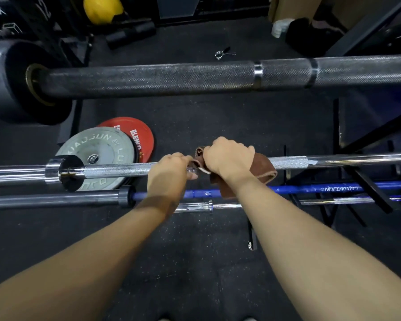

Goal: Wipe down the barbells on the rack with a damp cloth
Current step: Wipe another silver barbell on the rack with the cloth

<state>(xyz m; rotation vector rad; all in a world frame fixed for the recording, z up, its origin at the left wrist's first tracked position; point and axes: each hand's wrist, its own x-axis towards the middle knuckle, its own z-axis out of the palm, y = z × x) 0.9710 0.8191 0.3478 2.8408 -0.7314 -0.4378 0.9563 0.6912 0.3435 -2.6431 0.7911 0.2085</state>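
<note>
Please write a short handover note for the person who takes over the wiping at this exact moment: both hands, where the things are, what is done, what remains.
Right hand: grips the brown cloth, wrapped over the silver barbell on the rack.
Left hand: on the same bar just beside it, fingers pinching the cloth's edge.
Other bars: dark knurled barbell above, blue barbell and a thin chrome bar lower down.
Done: cannot tell from one picture which bars are clean.
Left: finish the silver bar along its length, then check the others.
</note>
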